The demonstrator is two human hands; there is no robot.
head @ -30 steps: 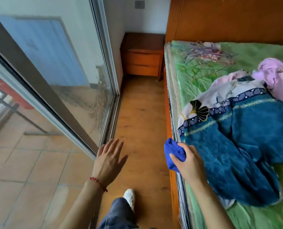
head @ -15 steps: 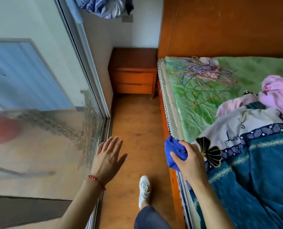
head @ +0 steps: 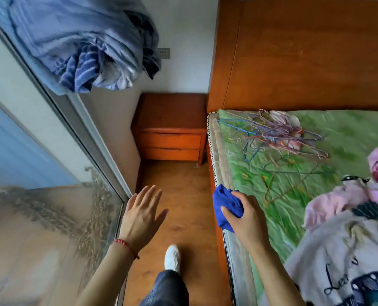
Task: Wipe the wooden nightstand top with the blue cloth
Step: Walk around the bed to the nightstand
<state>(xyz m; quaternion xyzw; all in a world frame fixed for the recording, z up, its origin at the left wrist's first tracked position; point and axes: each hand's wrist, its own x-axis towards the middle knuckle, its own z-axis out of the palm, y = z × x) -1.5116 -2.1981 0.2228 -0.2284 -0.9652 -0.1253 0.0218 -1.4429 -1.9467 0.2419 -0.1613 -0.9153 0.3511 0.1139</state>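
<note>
The wooden nightstand (head: 171, 111) stands ahead in the corner, between the glass door and the bed's headboard, with two drawers facing me and a bare top. My right hand (head: 245, 219) grips the bunched blue cloth (head: 226, 206) over the bed's near edge, well short of the nightstand. My left hand (head: 141, 215) is open, fingers spread, held above the floor beside the door frame, holding nothing.
A narrow strip of wooden floor (head: 183, 191) leads to the nightstand. A glass sliding door (head: 51, 173) lines the left, with a bundled blue curtain (head: 84, 47) hanging above. The bed (head: 272, 184) on the right carries tangled wire hangers (head: 278, 135) and clothes (head: 349, 250). My white shoe (head: 172, 257) is on the floor.
I have walked forward along the gap; the nightstand is closer and larger. Both hands keep their poses, the right still holding the cloth.
</note>
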